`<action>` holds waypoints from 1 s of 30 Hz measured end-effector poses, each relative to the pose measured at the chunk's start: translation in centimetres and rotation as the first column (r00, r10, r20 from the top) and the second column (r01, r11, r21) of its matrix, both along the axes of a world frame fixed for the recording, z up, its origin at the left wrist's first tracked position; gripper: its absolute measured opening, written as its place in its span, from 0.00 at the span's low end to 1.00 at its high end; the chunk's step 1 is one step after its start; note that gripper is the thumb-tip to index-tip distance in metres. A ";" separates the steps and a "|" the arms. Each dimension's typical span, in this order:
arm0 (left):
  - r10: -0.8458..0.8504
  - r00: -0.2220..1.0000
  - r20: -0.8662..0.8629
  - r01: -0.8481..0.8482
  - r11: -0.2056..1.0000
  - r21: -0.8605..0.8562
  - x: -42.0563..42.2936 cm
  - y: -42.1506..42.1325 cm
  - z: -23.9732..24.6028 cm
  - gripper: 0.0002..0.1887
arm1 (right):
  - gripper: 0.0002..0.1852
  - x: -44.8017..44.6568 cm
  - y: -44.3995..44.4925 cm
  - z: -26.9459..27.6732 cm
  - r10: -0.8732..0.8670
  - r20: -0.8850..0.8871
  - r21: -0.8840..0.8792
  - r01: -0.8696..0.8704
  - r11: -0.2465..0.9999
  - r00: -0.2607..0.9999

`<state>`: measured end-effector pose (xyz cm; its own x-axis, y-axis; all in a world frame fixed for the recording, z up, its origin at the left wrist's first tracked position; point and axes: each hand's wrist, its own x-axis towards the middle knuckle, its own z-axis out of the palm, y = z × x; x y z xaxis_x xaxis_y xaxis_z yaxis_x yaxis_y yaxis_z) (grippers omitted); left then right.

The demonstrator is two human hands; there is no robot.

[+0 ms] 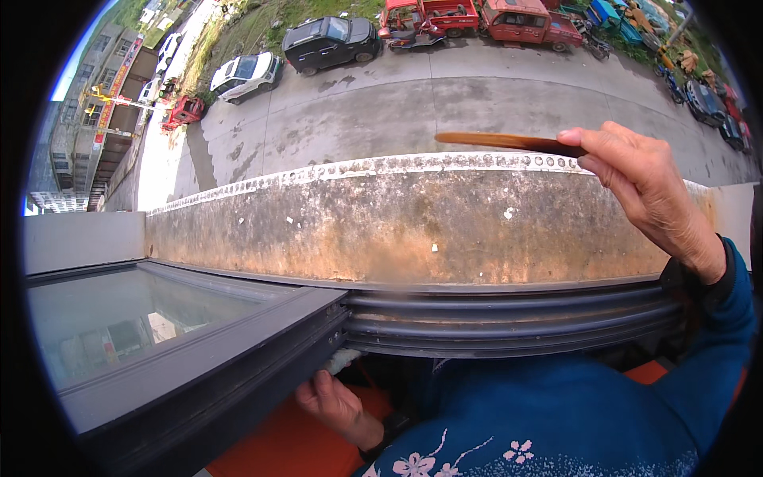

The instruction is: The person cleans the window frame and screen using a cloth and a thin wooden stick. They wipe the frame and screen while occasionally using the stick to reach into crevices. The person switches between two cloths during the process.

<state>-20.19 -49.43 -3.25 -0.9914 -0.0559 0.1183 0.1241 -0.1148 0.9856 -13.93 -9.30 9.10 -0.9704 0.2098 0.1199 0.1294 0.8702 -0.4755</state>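
My right hand [644, 179] is raised over the outer ledge [381, 232], beyond the window opening. Between its thumb and fingers is one end of a slim brown strip [495, 140], seen nearly edge-on, pointing left. Whether this strip is a comb or a plain stick I cannot tell. Low in the view, my left hand [337, 408] is inside, beside the dark sliding window frame [238, 352]. Its fingertips close on a small pale, crumpled thing [343, 361], perhaps cloth, partly hidden by the frame and sill track.
Parallel grooves of the window track [506, 316] run across in front of my body. The stained ledge carries small white scraps [434, 247] and ends in a pale, perforated outer edge [369, 166]. Far below lies a concrete lot [357, 113] with parked vehicles. Orange surface [268, 441] shows indoors.
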 end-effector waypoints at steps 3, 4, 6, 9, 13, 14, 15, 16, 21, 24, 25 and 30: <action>-0.015 0.999 -0.048 0.011 0.997 -0.077 0.1 0.8 0.3 0.14 | 0.14 2.0 -0.1 0.7 0.100 -0.117 -0.034 -0.104 0.994 0.988; -0.018 0.999 -0.048 0.015 0.998 -0.066 0.1 1.0 0.4 0.13 | 0.14 2.7 -0.3 0.9 0.122 -0.025 -0.030 -0.123 0.992 0.992; -0.027 0.999 -0.046 0.025 0.999 -0.044 0.1 1.4 0.5 0.12 | 0.14 4.0 -0.8 1.4 0.133 0.040 0.023 -0.134 0.991 0.990; -0.047 0.998 -0.045 0.046 0.999 -0.010 0.3 1.5 0.6 0.10 | 0.13 5.0 -1.5 2.5 0.144 0.112 0.113 -0.157 0.981 0.983; -0.109 0.992 -0.055 0.111 0.993 0.035 0.0 1.2 0.4 0.10 | 0.13 7.2 -2.2 4.6 0.101 0.224 0.171 -0.141 0.975 0.969; -0.120 0.991 -0.053 0.122 0.992 0.034 -0.1 1.0 0.4 0.11 | 0.13 8.0 -2.3 4.9 0.086 0.239 0.183 -0.132 0.974 0.967; -0.131 0.989 -0.063 0.134 0.990 0.041 -0.2 0.8 0.5 0.12 | 0.13 8.7 -2.4 5.0 0.081 0.250 0.185 -0.130 0.974 0.965; -0.134 0.990 -0.050 0.136 0.990 0.029 -0.1 0.6 0.4 0.12 | 0.13 9.4 -2.4 5.1 0.067 0.258 0.198 -0.121 0.973 0.964; -0.196 0.975 -0.104 0.185 0.977 -0.107 0.4 -0.6 1.3 0.11 | 0.13 12.4 -2.3 5.5 -0.049 0.114 0.175 0.029 0.984 0.992; -0.231 0.954 -0.190 0.200 0.965 -0.167 1.3 -0.6 2.8 0.13 | 0.13 14.2 -2.2 5.6 -0.139 0.004 0.151 0.137 0.979 0.990; -0.301 0.918 -0.257 0.253 0.946 -0.204 1.4 -0.4 3.4 0.14 | 0.13 14.8 -2.1 5.6 -0.152 -0.042 0.121 0.156 0.980 0.987; -0.556 0.764 -0.326 0.484 0.829 -0.281 1.5 3.5 6.3 0.13 | 0.13 17.9 -1.7 5.3 -0.230 -0.103 0.051 0.236 0.970 0.968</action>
